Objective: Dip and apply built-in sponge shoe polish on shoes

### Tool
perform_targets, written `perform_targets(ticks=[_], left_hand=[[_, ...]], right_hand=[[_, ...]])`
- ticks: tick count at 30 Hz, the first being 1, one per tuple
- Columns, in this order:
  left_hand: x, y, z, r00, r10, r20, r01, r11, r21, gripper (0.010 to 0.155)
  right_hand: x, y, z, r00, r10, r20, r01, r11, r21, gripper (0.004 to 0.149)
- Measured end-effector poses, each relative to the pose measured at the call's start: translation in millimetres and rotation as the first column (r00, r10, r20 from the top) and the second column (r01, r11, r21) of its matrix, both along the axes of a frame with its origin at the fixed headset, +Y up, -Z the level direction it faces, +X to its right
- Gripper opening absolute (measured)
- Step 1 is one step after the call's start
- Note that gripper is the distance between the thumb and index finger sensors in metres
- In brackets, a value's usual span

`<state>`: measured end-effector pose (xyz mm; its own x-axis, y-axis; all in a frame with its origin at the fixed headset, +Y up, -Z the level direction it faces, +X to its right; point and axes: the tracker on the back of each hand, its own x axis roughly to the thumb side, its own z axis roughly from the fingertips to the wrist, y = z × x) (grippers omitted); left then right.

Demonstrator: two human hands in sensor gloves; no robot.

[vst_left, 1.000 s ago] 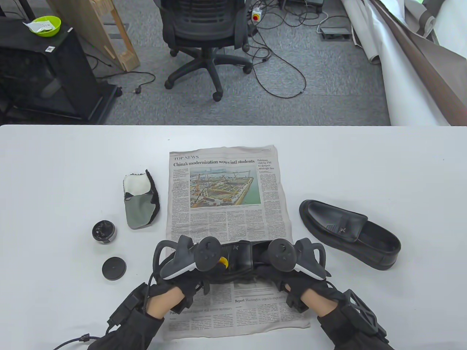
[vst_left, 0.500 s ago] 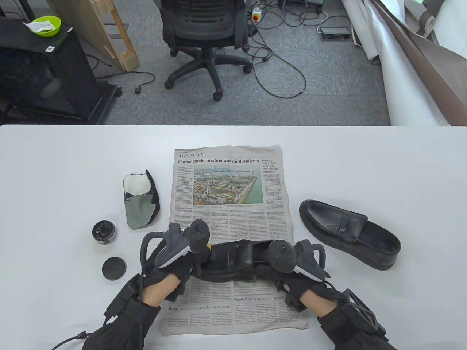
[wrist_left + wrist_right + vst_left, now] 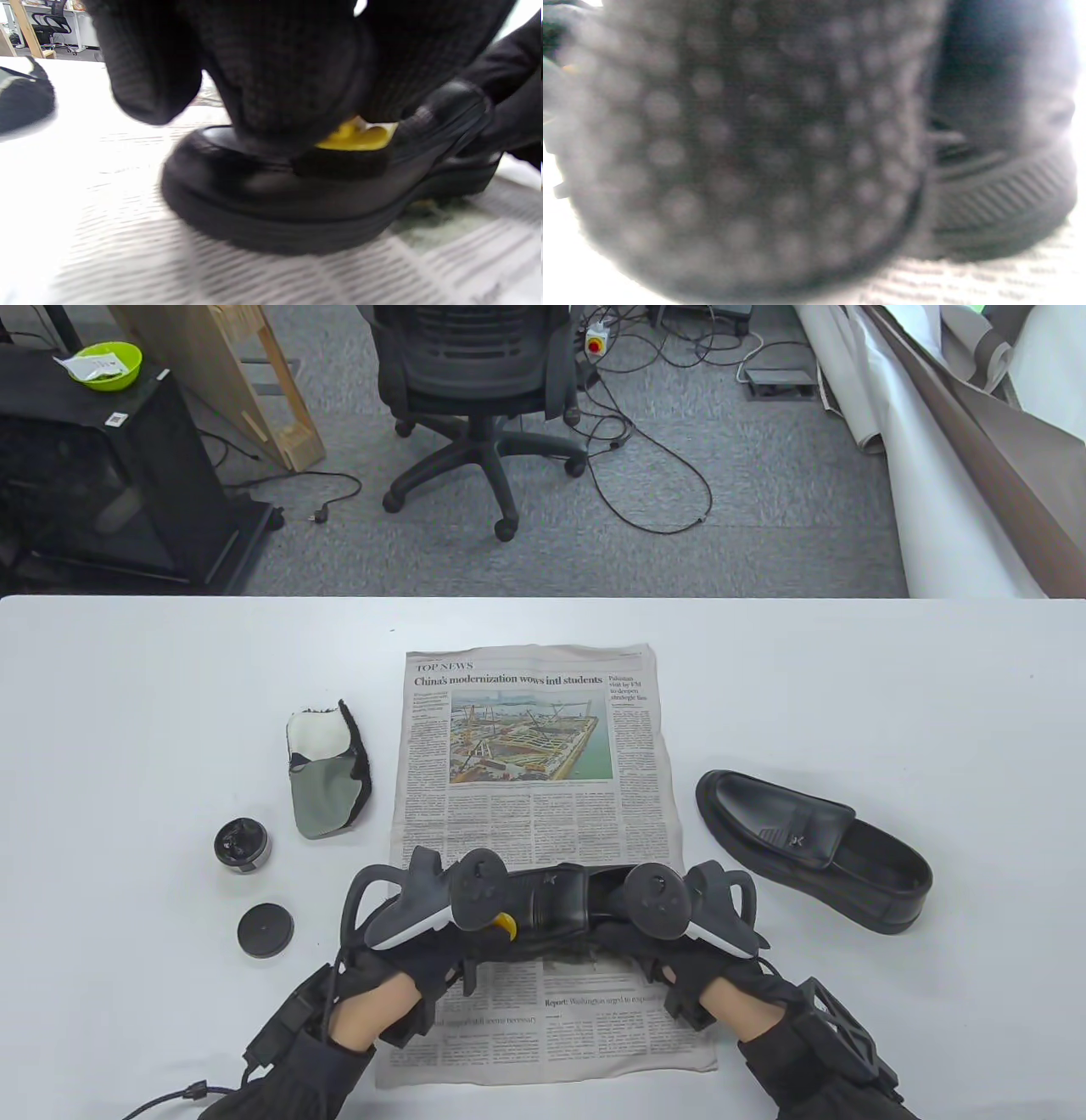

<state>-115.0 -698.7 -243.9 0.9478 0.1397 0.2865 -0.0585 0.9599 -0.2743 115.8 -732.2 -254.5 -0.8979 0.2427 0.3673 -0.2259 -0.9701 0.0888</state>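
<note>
My left hand [image 3: 424, 937] pinches the yellow-backed sponge applicator [image 3: 352, 146], its dark pad pressed on the black loafer [image 3: 551, 912]; it has swept back from the toe toward the vamp, so I judge polishing mid-stroke. My right hand [image 3: 679, 933] still grips the heel, near the newspaper's [image 3: 530, 746] bottom edge.

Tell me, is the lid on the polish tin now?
No, the lid lies flat on the table, apart from the open polish tin.
</note>
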Motion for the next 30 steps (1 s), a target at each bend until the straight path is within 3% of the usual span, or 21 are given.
perform_targets(ticks=[6, 9, 13, 21, 30], left_hand=[[9.7, -3.7, -4.5, 0.998, -0.011, -0.069, 0.024, 0.983, 0.181, 0.05], [8.4, -9.3, -15.0, 0.988, -0.071, -0.14, 0.104, 0.964, 0.244, 0.049], [-0.7, -14.6, -30.5, 0.982, -0.036, -0.185, 0.067, 0.984, 0.163, 0.05], [-23.8, -10.7, -34.3, 0.962, -0.1, -0.254, 0.136, 0.982, 0.128, 0.049], [-22.7, 4.2, -11.9, 0.984, -0.145, -0.108, 0.149, 0.988, 0.03, 0.049]], right_hand=[[0.2, -0.1, 0.0, 1.0, -0.005, -0.008, 0.005, 1.0, 0.009, 0.044], [-0.2, -0.2, -0.3, 1.0, -0.004, -0.013, 0.005, 1.0, 0.011, 0.044], [-0.3, -0.5, -0.1, 1.0, -0.011, -0.018, 0.011, 1.0, 0.014, 0.044], [-0.6, -0.8, 0.2, 1.0, -0.01, -0.005, 0.01, 1.0, 0.015, 0.045], [-0.5, -0.7, 0.3, 1.0, -0.004, 0.006, 0.003, 1.0, 0.014, 0.045]])
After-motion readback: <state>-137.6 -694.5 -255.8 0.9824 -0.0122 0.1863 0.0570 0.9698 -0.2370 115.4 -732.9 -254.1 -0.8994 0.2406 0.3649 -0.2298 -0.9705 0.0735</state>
